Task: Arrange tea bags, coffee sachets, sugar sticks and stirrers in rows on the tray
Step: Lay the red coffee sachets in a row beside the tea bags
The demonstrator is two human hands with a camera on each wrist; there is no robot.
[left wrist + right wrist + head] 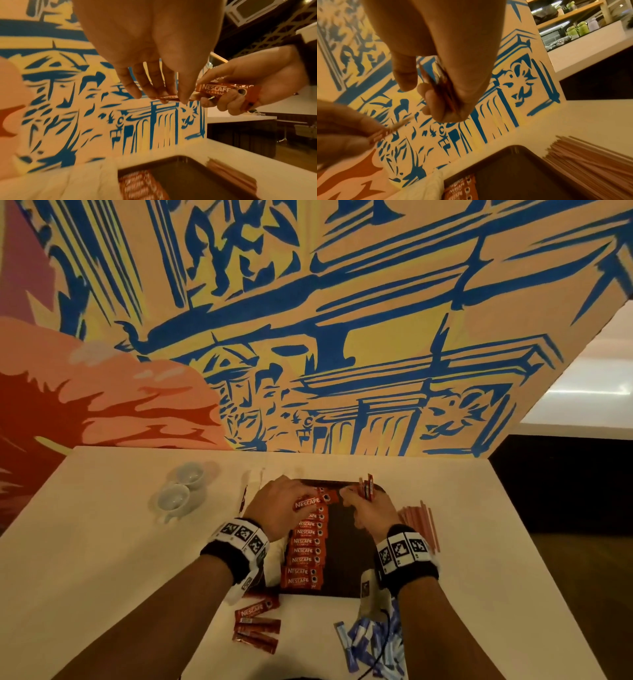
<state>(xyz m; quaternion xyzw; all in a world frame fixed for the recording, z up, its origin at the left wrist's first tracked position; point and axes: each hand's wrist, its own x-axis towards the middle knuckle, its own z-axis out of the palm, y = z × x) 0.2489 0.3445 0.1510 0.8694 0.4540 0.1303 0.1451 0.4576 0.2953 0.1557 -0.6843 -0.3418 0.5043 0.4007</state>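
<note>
While the left hand (274, 508) pinches one coffee sachet (310, 502) and the right hand (371, 510) clutches spares (365, 487), a crooked placement may skew the row (305, 553).

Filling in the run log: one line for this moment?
left hand: pinches coffee sachet | right hand: grips sachet bundle | tray: one sachet row

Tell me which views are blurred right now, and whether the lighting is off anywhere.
Head view: warm, dim light, mostly sharp; sachet row on the tray legible. Left wrist view: held sachet readable, tray below smeared. Right wrist view: worst blur, left hand and stirrers soft; right hand shadowed.
</note>
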